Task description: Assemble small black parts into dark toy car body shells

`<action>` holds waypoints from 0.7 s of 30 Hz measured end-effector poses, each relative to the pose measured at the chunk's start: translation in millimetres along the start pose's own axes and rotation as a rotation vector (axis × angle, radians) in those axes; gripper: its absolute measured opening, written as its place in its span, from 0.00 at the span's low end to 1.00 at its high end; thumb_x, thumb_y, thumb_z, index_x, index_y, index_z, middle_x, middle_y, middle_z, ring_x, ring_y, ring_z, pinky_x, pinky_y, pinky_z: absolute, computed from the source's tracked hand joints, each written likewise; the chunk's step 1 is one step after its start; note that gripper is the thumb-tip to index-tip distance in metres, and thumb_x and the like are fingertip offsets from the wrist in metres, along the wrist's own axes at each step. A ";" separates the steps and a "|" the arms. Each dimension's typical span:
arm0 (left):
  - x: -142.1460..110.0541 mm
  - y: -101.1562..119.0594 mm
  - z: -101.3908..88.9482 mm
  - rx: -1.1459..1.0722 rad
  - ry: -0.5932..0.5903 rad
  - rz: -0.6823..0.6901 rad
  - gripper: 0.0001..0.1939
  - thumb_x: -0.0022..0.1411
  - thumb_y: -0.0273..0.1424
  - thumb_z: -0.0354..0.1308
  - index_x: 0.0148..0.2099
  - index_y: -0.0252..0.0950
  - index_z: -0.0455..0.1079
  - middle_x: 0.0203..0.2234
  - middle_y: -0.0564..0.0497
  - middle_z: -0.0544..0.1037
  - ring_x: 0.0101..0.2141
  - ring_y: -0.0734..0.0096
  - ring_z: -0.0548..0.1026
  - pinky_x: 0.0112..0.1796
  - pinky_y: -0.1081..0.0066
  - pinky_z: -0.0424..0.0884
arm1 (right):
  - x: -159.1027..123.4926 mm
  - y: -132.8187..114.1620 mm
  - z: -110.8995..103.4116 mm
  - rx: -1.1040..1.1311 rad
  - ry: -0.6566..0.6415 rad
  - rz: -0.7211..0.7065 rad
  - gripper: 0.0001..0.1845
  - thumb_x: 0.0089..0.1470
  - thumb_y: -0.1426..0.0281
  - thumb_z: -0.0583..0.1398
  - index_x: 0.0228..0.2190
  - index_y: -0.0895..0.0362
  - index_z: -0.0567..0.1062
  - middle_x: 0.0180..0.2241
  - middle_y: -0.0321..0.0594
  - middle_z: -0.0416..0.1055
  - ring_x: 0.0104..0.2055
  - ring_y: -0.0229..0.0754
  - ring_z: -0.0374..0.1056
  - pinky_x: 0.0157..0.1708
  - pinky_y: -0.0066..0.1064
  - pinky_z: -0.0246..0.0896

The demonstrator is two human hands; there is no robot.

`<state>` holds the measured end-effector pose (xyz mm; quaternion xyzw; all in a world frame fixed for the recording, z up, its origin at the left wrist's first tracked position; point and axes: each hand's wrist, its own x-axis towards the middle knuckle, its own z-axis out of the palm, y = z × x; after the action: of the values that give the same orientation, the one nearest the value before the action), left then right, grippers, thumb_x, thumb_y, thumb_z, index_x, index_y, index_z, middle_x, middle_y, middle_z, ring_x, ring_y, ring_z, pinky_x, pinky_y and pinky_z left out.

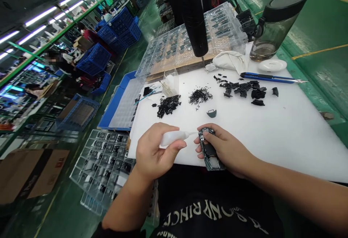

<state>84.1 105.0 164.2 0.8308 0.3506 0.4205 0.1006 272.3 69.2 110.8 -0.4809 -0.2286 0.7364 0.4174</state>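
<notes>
My left hand [154, 153] is closed round a small white squeeze bottle [174, 137] with a thin nozzle. The nozzle points right, its tip at or very near the upper edge of a dark plastic housing [208, 150]. Whether it touches, I cannot tell. My right hand [228, 147] grips this long, rounded housing, thumb on its inner face and fingers beneath. A small dark curved piece [211, 113] lies on the white work surface [272, 133] just beyond. Farther back are a pile of tiny black parts [200, 96] and a heap of flat black pieces [168, 106].
A black electric screwdriver [197, 24] hangs over the back edge. Behind stand clear compartment trays [185, 38]. Larger black pieces [244, 88], a blue pen-like tool [272, 77], a white cloth [231, 61] and a drinking bottle [277, 24] lie right. A blue tray [115, 104] is left.
</notes>
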 end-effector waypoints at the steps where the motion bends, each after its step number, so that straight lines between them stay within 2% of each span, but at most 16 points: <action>1: 0.5 0.2 0.6 0.010 -0.012 0.017 0.12 0.61 0.40 0.62 0.42 0.37 0.72 0.29 0.51 0.78 0.29 0.72 0.75 0.30 0.73 0.71 | -0.3 -1.0 0.0 -0.005 0.005 0.003 0.07 0.64 0.65 0.53 0.42 0.52 0.68 0.34 0.40 0.74 0.29 0.42 0.72 0.29 0.34 0.73; 9: 0.2 -2.7 10.7 0.030 -0.093 0.095 0.12 0.63 0.38 0.60 0.42 0.35 0.69 0.28 0.49 0.78 0.30 0.70 0.74 0.31 0.71 0.69 | 1.8 2.0 -4.3 -0.029 0.007 -0.031 0.07 0.64 0.63 0.55 0.43 0.50 0.68 0.36 0.39 0.75 0.33 0.43 0.73 0.34 0.37 0.75; 21: -2.7 -5.9 13.7 -0.010 -0.129 0.075 0.11 0.61 0.37 0.61 0.43 0.35 0.70 0.29 0.48 0.77 0.30 0.69 0.73 0.32 0.69 0.69 | -0.3 2.5 -7.0 -0.039 0.011 -0.010 0.09 0.64 0.61 0.56 0.44 0.50 0.68 0.34 0.39 0.75 0.32 0.43 0.74 0.30 0.34 0.74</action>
<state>90.7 109.3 151.2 0.8682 0.3100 0.3713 0.1111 277.6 67.2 106.1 -0.4921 -0.2429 0.7269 0.4129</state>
